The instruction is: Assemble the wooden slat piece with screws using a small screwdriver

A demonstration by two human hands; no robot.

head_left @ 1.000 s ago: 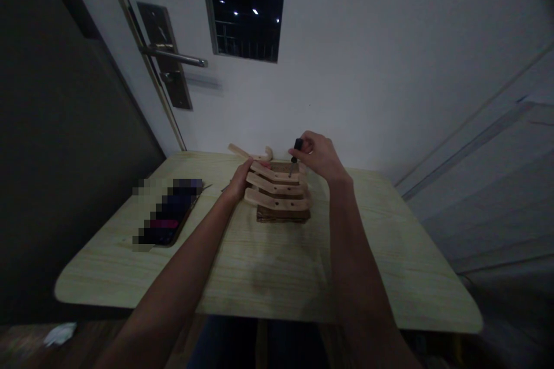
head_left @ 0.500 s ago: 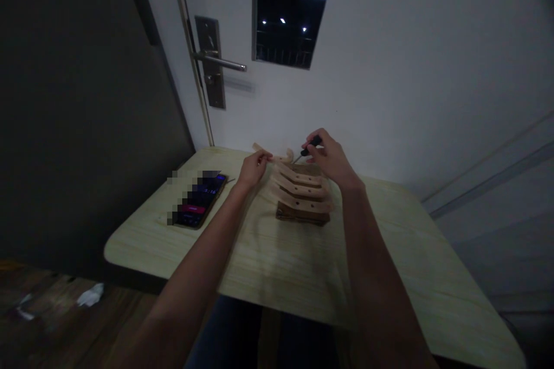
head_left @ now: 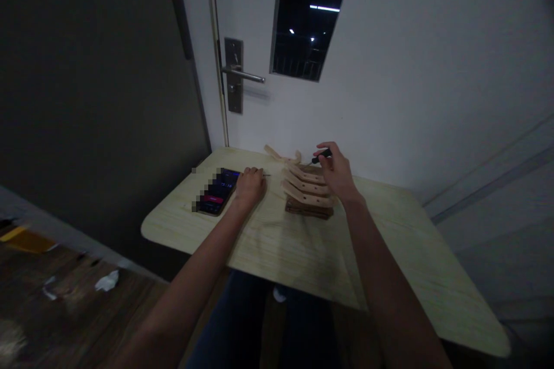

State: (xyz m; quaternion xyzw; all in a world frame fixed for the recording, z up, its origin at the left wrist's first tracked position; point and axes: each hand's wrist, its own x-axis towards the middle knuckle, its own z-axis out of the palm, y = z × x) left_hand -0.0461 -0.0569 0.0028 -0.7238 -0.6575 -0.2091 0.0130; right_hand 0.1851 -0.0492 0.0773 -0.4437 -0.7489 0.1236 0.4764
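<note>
My right hand (head_left: 340,173) holds a small screwdriver (head_left: 322,155) by its black handle, its thin shaft slanting down to the left over the far end of a brown block-like stack (head_left: 307,210). Pale tan strips with dark holes (head_left: 305,187) lie in rows across the stack. Another pale, bent strip (head_left: 277,154) extends behind it to the left. On the table beside the phone, my left hand (head_left: 252,183) is closed with its fingers curled. A thin rod-like piece (head_left: 267,175) pokes out past its fingertips; the rest of it is hidden.
A phone (head_left: 219,193) with a lit screen lies left of my left hand on the pale wooden table (head_left: 268,253). Behind the table stands a white door with a lever handle (head_left: 246,75). White scraps (head_left: 107,281) lie on the floor at lower left.
My left hand has let go of the pale strip and moved left and nearer, down beside the phone. The right hand keeps the screwdriver above the stack. The camera view has shifted.
</note>
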